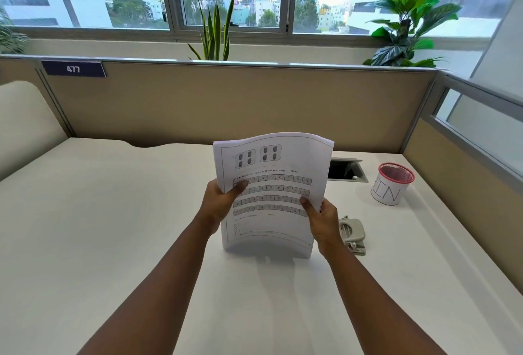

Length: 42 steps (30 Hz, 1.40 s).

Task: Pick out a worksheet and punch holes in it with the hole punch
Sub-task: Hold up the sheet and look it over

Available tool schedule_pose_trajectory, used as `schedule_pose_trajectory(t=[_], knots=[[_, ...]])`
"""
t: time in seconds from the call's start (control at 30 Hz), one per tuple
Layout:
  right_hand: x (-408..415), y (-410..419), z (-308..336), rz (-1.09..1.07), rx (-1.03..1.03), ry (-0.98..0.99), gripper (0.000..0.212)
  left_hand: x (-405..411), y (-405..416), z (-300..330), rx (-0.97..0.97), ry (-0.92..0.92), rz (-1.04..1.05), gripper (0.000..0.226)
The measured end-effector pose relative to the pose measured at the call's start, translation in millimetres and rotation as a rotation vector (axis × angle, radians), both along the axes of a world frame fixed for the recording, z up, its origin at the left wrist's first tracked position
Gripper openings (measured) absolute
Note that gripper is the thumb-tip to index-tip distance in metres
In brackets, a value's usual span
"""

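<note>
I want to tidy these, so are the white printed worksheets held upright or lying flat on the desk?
Upright. The left hand and right hand grip the white printed worksheets by their side edges, bottom edge near the white desk.

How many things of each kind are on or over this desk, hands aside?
Stack of worksheets, held upright on the desk by both hands: 1
Hole punch: 1
Red mesh cup: 1
Total: 3
</note>
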State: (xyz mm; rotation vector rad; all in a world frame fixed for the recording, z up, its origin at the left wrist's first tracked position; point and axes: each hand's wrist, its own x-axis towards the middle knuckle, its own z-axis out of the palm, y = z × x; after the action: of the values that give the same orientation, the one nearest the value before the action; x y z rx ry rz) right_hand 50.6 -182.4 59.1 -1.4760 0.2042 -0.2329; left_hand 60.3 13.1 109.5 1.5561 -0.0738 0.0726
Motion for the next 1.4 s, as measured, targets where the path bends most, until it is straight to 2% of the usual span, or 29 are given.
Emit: schedule_pose_trajectory(t=[0.2, 0.43, 0.57, 0.67, 0.73, 0.77, 0.83, 0.87, 0.97, 1.0, 1.07, 1.1, 1.13, 1.23, 1.33, 1.4], knots=[[0, -1, -3, -0.01, -0.028, 0.014, 0.025, -1, -1, -7, 0.019, 0.022, 0.0, 0.018], [0, -4, 11, -0.03, -0.213, -0.04, 0.028, 2, -2, -8, -0.028, 0.039, 0.096, 0.016], [3, -16, 8, -0.148, -0.308, 0.116, 0.065, 7, 2, -7, -0.184, 0.055, 0.206, 0.014], [-1, -20, -1, -0.134, -0.087, 0.336, 0.079, 7, 1, -9, -0.283, 0.07, 0.24, 0.011], [-5, -19, -11, -0.047, 0.205, 0.429, 0.083, 9, -1, -13, -0.321, 0.095, 0.252, 0.014], [-7, -19, -16, -0.007, 0.354, 0.442, 0.081, 9, -3, -14, -0.342, 0.105, 0.259, 0.013], [-11, -15, -22, 0.056, 0.519, 0.413, 0.067, 9, -6, -16, -0.407, 0.117, 0.274, 0.012], [-12, -13, -24, 0.089, 0.541, 0.394, 0.063, 9, -8, -17, -0.438, 0.127, 0.284, 0.012], [-13, -4, -27, 0.197, 0.581, 0.347, 0.075, 8, -13, -19, -0.532, 0.169, 0.298, 0.012], [-13, -2, -28, 0.204, 0.592, 0.328, 0.066, 8, -14, -22, -0.546, 0.177, 0.293, 0.013], [-10, -2, -30, 0.139, 0.624, 0.322, 0.027, 6, -14, -25, -0.556, 0.18, 0.289, 0.019], [-9, -3, -28, 0.105, 0.627, 0.327, 0.013, 6, -13, -26, -0.562, 0.177, 0.284, 0.027], [-7, -6, -29, 0.074, 0.612, 0.323, 0.01, 5, -12, -28, -0.563, 0.174, 0.275, 0.03], [-3, -11, -28, 0.016, 0.549, 0.313, 0.013, 3, -9, -33, -0.558, 0.174, 0.247, 0.019], [1, -10, -27, -0.021, 0.452, 0.291, 0.015, 4, -4, -43, -0.536, 0.16, 0.233, 0.024], [3, -10, -23, -0.06, 0.307, 0.252, 0.011, 6, 4, -46, -0.562, 0.142, 0.241, 0.024]])
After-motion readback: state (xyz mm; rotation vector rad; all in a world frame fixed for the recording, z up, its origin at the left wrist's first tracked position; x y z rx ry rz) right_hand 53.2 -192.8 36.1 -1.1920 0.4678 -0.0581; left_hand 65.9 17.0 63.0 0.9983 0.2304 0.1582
